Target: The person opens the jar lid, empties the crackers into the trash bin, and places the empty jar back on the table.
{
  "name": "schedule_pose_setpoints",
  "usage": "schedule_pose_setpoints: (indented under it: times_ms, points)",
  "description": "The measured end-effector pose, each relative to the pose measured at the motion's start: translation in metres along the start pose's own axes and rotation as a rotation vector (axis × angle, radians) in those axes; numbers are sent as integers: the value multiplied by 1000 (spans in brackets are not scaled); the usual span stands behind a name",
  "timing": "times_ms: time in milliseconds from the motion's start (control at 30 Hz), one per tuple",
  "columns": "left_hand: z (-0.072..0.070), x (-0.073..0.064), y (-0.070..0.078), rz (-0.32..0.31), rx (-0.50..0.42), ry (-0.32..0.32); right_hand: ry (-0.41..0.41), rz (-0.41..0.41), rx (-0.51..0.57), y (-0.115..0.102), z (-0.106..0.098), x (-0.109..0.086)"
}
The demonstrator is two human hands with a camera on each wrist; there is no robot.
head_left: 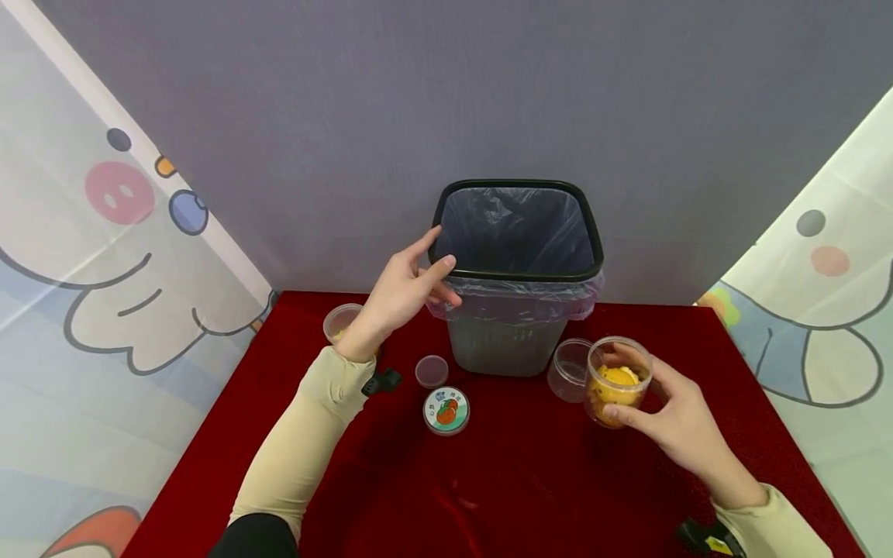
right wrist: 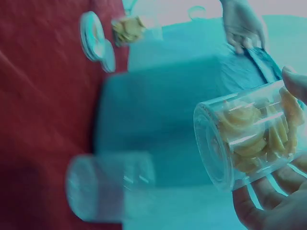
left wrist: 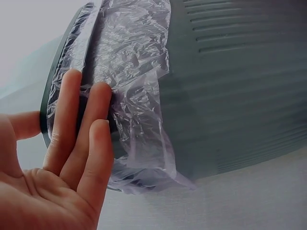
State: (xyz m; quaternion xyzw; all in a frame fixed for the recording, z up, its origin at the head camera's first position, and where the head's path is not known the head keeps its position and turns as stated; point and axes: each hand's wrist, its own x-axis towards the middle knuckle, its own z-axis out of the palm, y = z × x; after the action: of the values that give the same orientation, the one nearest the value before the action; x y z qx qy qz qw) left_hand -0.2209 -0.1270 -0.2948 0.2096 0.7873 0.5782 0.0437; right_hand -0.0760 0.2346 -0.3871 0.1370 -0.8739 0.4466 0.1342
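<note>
At half past four from the bin [head_left: 505,353], head view: the filled jar [head_left: 601,404], gripped around its side by the right hand [head_left: 680,422], mouth uncovered, yellow pieces [head_left: 619,377] inside. Second clear jar [head_left: 567,378] just beside it, at five o'clock. Left hand [head_left: 401,291] at nine o'clock, by the bin's edge.

Left wrist view: left hand at eight o'clock of frame, fingers extended along the liner [left wrist: 132,52]; thumb tip appears to meet the black rim [left wrist: 44,123].

Right wrist view: filled jar at three to four o'clock, base toward nine. Judged light, stiff-walled, probably plastic; smooth side may slip. Pieces look dry, likely crumbly. Best hold: mid-wall, moderate pressure, fingers off the mouth.
</note>
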Motion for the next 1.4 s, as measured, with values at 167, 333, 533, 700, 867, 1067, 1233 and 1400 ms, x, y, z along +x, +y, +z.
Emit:
schedule_pose_setpoints:
  times_ms: [167, 333, 533, 700, 867, 1067, 1233, 1400]
  points:
    - [0, -1, -1, 4, -10, 12, 47, 11, -88, -10, -33, 18]
    - [2, -1, -1, 8, -14, 15, 63, -21, -184, -17, -59, 39]
    - [3, -1, -1, 19, -30, 14, 59, -86, -215, -27, -79, 67]
    - [5, -1, -2, 28, -34, 17, 31, -69, -248, -33, -91, 89]
    - [5, -2, -1, 30, -38, 22, 2, -67, -316, -40, -99, 109]
    - [5, -2, -2, 47, -42, 28, -35, -67, -383, -49, -106, 127]
    - [6, -1, -5, 61, -37, 30, -68, -92, -458, -53, -108, 141]
    - [7, 0, -6, 74, -16, 44, -90, -127, -526, -58, -111, 157]
